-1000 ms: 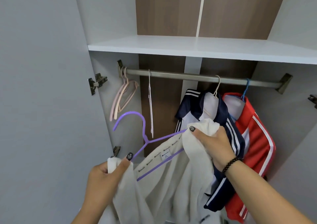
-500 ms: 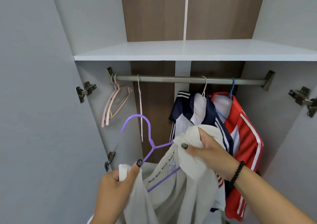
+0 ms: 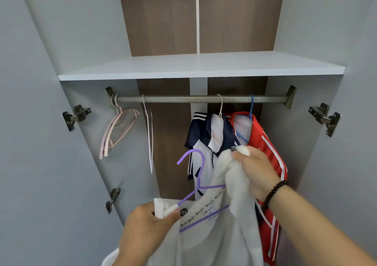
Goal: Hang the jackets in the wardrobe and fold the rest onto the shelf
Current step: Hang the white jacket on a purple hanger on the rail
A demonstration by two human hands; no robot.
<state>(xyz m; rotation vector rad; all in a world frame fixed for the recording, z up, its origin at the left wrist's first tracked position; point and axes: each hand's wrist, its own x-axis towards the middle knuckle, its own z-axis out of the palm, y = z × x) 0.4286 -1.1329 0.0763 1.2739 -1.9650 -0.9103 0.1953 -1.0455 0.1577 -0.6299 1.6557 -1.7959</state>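
Both hands grip a white jacket [image 3: 224,235] on a purple hanger [image 3: 201,188] before an open wardrobe; the left hand [image 3: 146,227] pinches one shoulder of the fabric between thumb and curled fingers, low and near the camera, while the right hand [image 3: 255,172] clutches the other shoulder in a closed fist, higher and further in; the hold looks meant to keep the cloth seated on the hanger's arms so it does not slide off as the load goes up. The hanger's hook stands free above the collar, below the rail [image 3: 183,99] and not yet on it; it sits level with the open stretch of rail between a bare white hanger [image 3: 150,139] and a navy jacket [image 3: 206,135], the likeliest slot. Two jackets already hang at the right end, the navy one on a pale hanger and a red jacket [image 3: 269,149] just beside it on a blue one; the right hand overlaps both in this view, though contact cannot be judged. A pair of pink hangers [image 3: 116,131] waits at the rail's far left; the shelf [image 3: 200,70] above carries no folded clothes in the part seen. Judged from this, the hanging step is mid-way; lifting the hook over the rail comes next, and crowding the navy jacket is the risk.
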